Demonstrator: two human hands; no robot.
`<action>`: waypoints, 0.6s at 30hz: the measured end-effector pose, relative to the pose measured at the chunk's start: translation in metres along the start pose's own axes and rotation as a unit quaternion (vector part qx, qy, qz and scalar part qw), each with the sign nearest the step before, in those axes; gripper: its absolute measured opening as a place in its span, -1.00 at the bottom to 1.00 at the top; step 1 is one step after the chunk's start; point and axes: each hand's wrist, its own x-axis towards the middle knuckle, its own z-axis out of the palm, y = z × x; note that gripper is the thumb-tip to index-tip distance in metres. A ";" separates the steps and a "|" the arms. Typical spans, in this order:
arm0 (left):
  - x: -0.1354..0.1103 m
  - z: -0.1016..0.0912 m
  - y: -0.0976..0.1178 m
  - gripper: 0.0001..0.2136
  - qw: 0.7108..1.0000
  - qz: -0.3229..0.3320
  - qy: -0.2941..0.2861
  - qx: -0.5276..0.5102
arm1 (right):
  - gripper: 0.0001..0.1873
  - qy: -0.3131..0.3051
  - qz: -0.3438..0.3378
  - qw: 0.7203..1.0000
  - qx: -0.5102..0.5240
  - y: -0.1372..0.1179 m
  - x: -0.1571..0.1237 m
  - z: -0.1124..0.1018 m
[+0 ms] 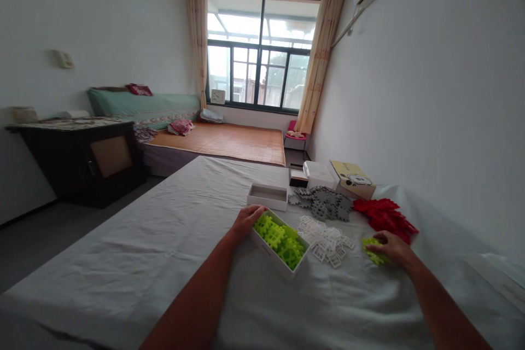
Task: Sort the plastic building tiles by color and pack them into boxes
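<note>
A white box (268, 251) filled with lime-green snowflake-shaped plastic pieces (281, 238) lies on the white sheet in front of me. My left hand (247, 220) rests on the box's far left corner, fingers curled over its edge. My right hand (389, 246) is closed over a small bunch of loose green pieces (371, 246) on the sheet to the right. Between my hands lies a pile of white pieces (326, 238).
Behind lie a grey pile (324, 202), a red pile (385, 216), an empty white tray (267, 196), a white container (318, 175) and a cardboard box (353, 179). A dark cabinet (82, 158) stands at left, a bed (217, 142) beyond.
</note>
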 end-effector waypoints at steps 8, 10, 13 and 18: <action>0.002 0.002 -0.003 -0.61 0.999 -0.011 -0.010 -0.033 | -0.47 -0.040 -0.011 0.988 0.146 -0.101 -0.047 -0.014; 0.002 0.002 -0.003 -0.61 0.999 -0.016 -0.015 -0.033 | -0.47 -0.134 -0.042 0.963 0.230 -0.147 -0.068 -0.001; 0.002 0.001 -0.003 -0.60 0.999 -0.017 -0.021 -0.026 | -0.54 -0.249 -0.093 0.919 0.291 -0.205 -0.093 0.029; 0.001 -0.002 -0.007 -0.61 1.000 -0.007 -0.018 -0.024 | -0.58 -0.391 -0.118 0.872 0.271 -0.238 -0.103 0.060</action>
